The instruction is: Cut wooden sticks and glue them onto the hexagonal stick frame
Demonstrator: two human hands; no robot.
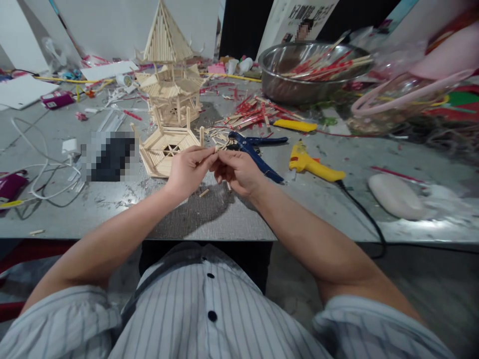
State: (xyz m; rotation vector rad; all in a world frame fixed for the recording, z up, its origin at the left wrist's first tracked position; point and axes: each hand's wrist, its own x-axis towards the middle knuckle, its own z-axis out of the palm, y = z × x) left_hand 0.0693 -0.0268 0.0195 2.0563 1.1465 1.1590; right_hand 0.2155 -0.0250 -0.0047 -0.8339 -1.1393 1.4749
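Observation:
Fingertips pinched, my left hand (190, 167) meets my right hand (237, 169) just above the table. Whatever they pinch between them is mostly hidden and too small to make out. Just behind my left hand is a hexagonal wooden-stick base (155, 154) with short upright posts. A tiered pagoda model (170, 85) of the same pale sticks stands behind it. Blue-handled pliers (271, 172) lie right beside my right hand, partly covered by it. Below the hands, a short stick piece (204, 193) rests on the table.
Right of the pliers lies a yellow glue gun (318, 167) with a black cord. A yellow utility knife (295, 124) and red-wrapped sticks (247, 114) lie farther back, near a steel bowl (267, 82). A white charger (71, 147) with cables is left; a white oval object (394, 196) is right.

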